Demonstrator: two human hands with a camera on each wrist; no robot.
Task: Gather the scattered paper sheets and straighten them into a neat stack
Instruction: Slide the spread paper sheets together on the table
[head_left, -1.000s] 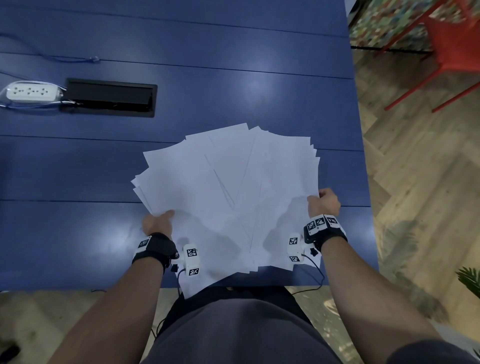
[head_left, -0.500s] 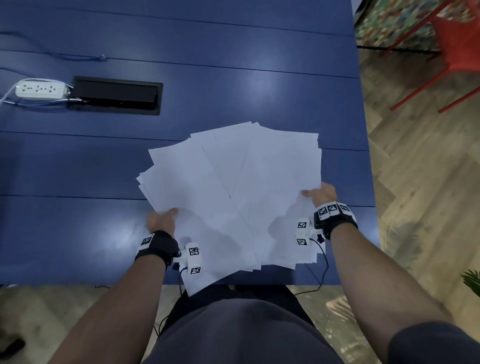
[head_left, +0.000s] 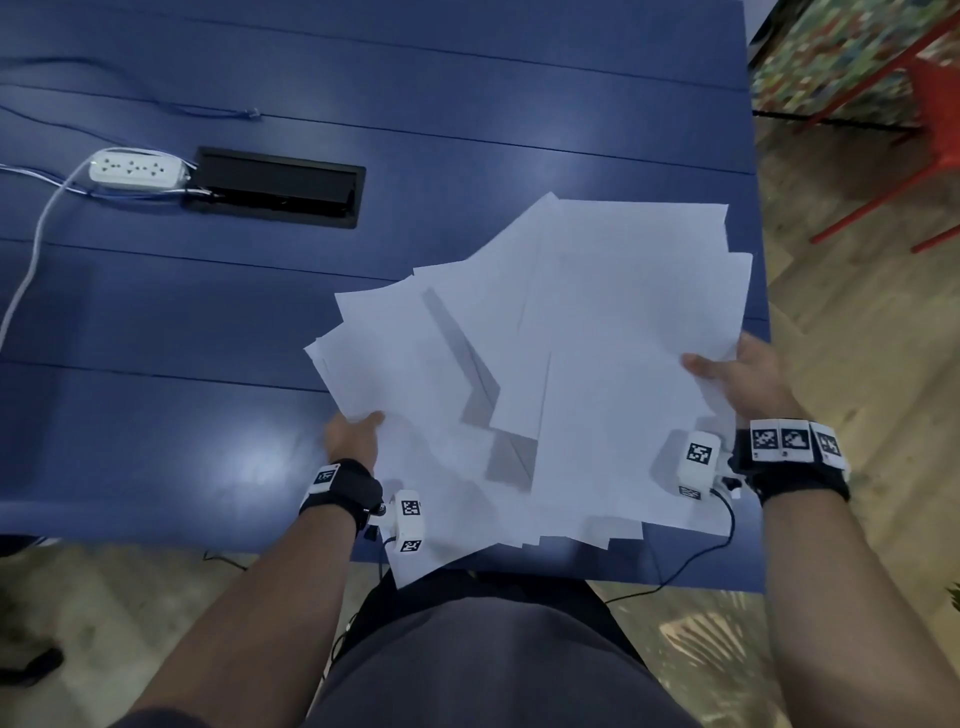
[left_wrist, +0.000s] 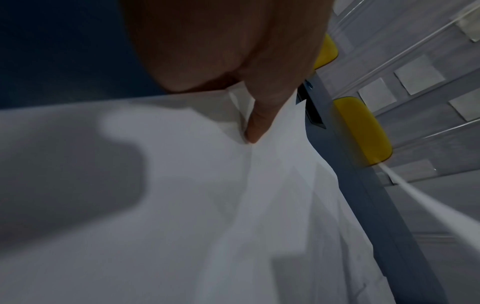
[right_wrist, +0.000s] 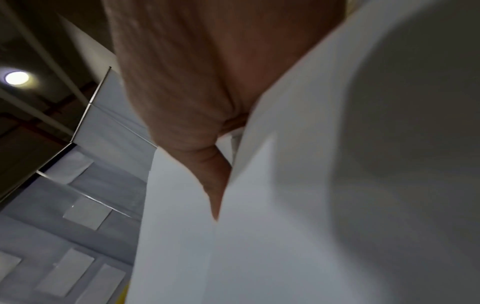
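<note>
Sheets (head_left: 571, 374) pinched in a loose, uneven fan by the left hand (head_left: 353, 439) and right hand (head_left: 743, 374) could slip off the bench (head_left: 363, 88) edge, since only their sides are held.

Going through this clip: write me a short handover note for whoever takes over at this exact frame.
Left hand: grips the left edge of the paper sheets, thumb on top.
Right hand: grips their right edge.
Sheets: gathered in one fanned bundle at the blue table's near right corner, corners splayed, near edge overhanging.
Done: gathering.
Left: square the edges into a neat stack and set it down.
</note>
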